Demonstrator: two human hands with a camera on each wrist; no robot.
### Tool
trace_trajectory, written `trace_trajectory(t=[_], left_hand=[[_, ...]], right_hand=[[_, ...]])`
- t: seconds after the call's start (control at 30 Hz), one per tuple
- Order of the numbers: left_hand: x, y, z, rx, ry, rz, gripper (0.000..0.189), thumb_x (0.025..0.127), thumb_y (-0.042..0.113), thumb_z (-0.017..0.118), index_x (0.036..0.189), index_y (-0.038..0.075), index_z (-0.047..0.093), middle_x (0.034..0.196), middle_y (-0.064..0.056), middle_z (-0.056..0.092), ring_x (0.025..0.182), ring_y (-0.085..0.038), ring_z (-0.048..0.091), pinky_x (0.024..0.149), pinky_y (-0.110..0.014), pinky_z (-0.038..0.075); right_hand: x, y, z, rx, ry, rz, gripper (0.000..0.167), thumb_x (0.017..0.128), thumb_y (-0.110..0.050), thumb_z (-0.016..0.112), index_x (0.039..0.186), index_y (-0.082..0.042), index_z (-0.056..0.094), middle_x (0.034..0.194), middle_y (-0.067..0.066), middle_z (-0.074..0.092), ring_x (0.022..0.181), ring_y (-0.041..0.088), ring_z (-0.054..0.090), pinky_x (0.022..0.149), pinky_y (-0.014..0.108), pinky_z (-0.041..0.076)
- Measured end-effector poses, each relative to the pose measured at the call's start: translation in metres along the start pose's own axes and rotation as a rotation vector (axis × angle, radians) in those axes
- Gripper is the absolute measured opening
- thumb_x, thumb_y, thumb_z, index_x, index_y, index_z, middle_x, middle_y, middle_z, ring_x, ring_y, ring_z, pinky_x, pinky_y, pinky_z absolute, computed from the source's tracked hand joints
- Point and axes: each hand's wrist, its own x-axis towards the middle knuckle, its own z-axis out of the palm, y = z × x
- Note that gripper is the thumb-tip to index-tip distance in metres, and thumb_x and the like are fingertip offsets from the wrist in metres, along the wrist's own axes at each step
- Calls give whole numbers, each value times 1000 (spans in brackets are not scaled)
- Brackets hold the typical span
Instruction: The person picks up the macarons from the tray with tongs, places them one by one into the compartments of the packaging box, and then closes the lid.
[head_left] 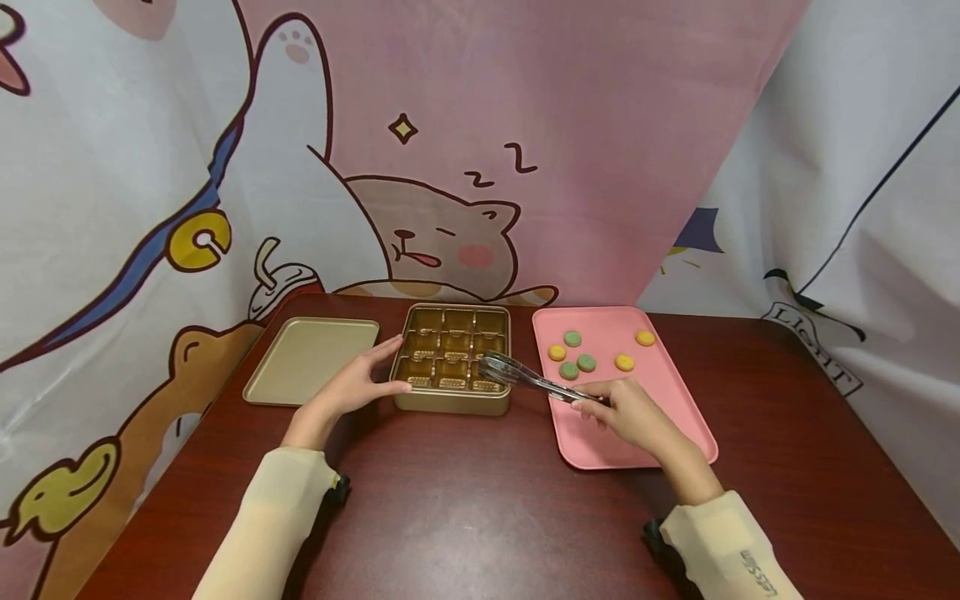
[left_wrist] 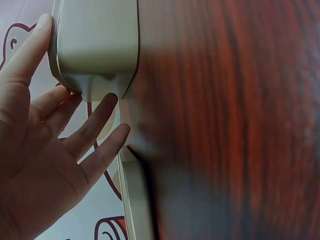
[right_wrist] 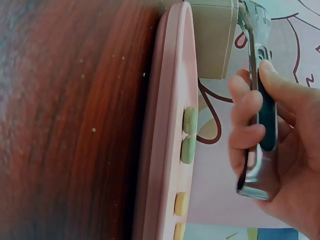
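Beside the gold box (head_left: 450,403), the left hand (head_left: 352,387) splays, perhaps touching.

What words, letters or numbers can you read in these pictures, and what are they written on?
"LIGHT": on the banner drawn on the wall cloth, at the right.
"z Z": on the wall cloth, above the sleeping animal.
"LetsSlim", as far as I can tell: on the right sleeve; small and tilted.
Tiny marks in the gold insert: too small to read.
I see no numbers.
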Motion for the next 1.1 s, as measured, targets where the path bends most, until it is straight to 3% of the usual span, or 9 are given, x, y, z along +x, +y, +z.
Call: trace_trajectory(t=[0.27, 0.57, 0.87, 1.0, 1.1], left_hand=[[-2, -2, 0, -3, -7, 9, 88, 88, 31, 76, 157, 3, 28, 165, -19, 24, 151, -41, 22, 119, -62, 23], [-4, -1, 2, 1, 0, 5, 87, 88, 32, 76, 157, 4, 29, 165, -18, 24, 151, -41, 24, 117, -63, 25], [-2, -1, 3, 3, 2, 12, 87, 88, 31, 76, 157, 4, 30, 164, -20, 24, 151, -42, 23, 118, -63, 24], [-2, -2, 2, 3, 5, 11, 88, 88, 32, 77, 157, 4, 30, 164, -19, 24, 151, -42, 23, 118, -63, 24], [-1, -2, 2, 2, 13, 9, 88, 88, 33, 77, 157, 5, 30, 164, -19, 25, 151, -42, 23, 118, -63, 24]], right_hand=[[2, 0, -3, 90, -89, 51, 17, 93, -17, 69, 105, -7, 76, 59, -3, 56, 51, 5, 48, 49, 23, 43], [-1, -3, -5, 106, -119, 63, 21, 91, -14, 71, 109, -6, 76, 62, 2, 57, 51, 6, 46, 49, 23, 42], [-6, -2, -3, 54, -73, 25, 25, 92, -21, 70, 115, -12, 75, 74, -5, 61, 55, 1, 41, 50, 20, 37], [-12, -4, -4, 8, -16, -9, 17, 93, -18, 70, 109, -11, 74, 84, -6, 66, 64, 0, 44, 58, 20, 38], [-17, -6, -7, -23, 40, -13, 18, 92, -16, 71, 109, -10, 72, 84, -6, 64, 67, 2, 46, 61, 20, 39]])
